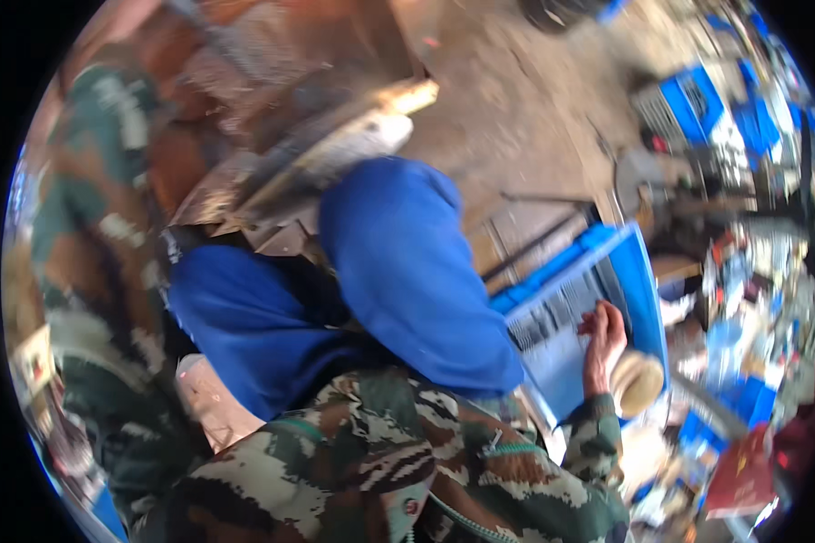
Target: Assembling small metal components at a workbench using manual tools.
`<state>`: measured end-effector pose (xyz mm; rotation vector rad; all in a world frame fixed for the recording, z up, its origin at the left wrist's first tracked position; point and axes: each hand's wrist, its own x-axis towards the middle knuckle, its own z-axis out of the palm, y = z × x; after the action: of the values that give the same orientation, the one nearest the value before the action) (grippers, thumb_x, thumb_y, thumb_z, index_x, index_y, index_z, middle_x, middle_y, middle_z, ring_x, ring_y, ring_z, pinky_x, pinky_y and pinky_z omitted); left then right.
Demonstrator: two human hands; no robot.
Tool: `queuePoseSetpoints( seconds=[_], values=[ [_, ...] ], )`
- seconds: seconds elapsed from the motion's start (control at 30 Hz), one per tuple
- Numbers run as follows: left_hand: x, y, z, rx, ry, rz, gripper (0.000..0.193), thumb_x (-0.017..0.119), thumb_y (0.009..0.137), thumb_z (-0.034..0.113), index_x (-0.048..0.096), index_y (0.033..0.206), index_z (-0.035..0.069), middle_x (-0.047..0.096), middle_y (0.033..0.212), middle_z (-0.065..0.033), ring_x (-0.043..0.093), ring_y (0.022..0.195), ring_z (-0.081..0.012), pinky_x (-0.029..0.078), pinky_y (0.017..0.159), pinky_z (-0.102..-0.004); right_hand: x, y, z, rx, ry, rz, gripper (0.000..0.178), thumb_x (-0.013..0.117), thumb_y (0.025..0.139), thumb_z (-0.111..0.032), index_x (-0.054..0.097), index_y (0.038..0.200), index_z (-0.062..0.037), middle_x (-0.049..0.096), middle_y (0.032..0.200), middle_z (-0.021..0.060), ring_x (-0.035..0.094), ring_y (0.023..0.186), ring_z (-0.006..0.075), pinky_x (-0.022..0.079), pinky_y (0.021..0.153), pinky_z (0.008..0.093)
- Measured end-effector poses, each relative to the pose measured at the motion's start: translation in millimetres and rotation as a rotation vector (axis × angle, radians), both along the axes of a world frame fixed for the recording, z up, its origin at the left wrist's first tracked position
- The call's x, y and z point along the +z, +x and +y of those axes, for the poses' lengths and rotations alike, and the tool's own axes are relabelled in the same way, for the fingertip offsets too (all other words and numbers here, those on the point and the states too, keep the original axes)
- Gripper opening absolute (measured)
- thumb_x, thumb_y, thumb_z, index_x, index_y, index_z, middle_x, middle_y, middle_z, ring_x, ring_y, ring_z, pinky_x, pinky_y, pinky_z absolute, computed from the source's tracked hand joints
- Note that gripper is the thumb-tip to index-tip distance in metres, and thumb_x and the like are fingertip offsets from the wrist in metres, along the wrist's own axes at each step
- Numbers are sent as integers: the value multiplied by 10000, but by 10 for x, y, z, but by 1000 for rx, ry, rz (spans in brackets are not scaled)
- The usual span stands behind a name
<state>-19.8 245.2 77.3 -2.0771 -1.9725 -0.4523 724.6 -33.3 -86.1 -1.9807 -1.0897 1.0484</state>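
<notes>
Clearly the blue crate [607,271] lay tilted, its long axis running from lower left to upper right, beside the person's blue-clad knees [398,271]. Around it were a pale round object [638,382] just beside the hand, a red book [743,471] lower right and blurred blue clutter; the knees hid the crate's left end. The right hand [602,339] rested on the crate's slatted face, fingers loosely curled and near together, holding nothing I could make out.
</notes>
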Motion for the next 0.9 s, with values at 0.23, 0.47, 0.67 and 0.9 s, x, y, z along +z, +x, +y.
queuePoseSetpoints(
  seconds=[0.23,0.47,0.67,0.9],
  values=[
    [94,-70,-107,104,103,-123,362,488,965,304,689,906,10,693,918,-215,645,854,-385,502,791,-462,1075,-2042,1345,513,498,85,260,561,1012,-165,616,1184,21,667,869,81,617,738,120,507,697,251],
    [132,68,-270,184,132,-233,399,495,938,334,695,917,-10,681,989,-252,643,957,-418,501,830,-496,1548,-4505,2347,1036,653,216,359,619,950,-176,599,1254,16,727,975,143,700,765,162,550,698,297],
    [192,160,-229,120,69,-217,400,480,932,310,693,908,-28,675,977,-272,643,961,-434,505,831,-495,1148,-5697,2764,1045,565,122,402,630,932,-247,602,1229,23,722,1026,195,727,827,241,556,797,365],
    [215,80,-267,83,44,-236,415,472,935,319,680,964,-39,659,1018,-296,631,983,-441,492,850,-502,985,-6115,2681,927,986,-38,198,626,926,-189,622,944,8,653,816,293,662,833,455,507,727,491]
  ],
)
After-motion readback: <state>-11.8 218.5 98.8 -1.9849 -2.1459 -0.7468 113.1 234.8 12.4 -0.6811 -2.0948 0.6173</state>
